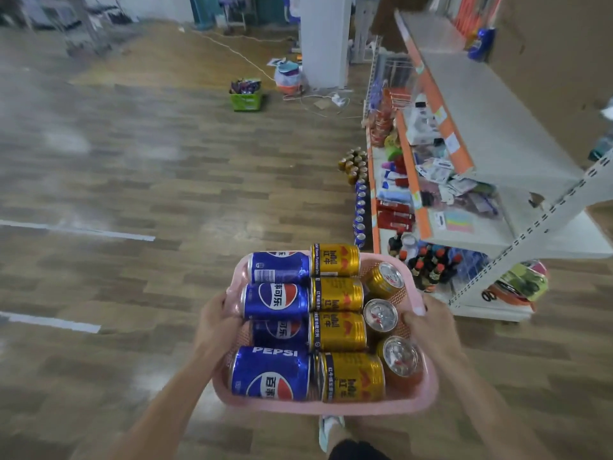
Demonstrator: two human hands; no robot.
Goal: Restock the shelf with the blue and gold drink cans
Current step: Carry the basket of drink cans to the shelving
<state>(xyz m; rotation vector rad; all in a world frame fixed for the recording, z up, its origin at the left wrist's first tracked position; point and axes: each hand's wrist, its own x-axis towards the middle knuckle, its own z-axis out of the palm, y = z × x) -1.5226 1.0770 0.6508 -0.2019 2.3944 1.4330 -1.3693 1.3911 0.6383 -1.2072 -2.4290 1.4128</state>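
We hold the pink basket with both hands clamped on its rim, left hand at 9 o'clock, right hand at 3, blue cans and gold cans between them.

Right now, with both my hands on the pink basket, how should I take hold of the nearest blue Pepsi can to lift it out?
Grip the nearest blue Pepsi can across its round body, coming straight down from above. It lies on its side in the pink basket, so its ends face sideways, one close against a gold can. The left hand looks closest; the right hand could keep the basket.
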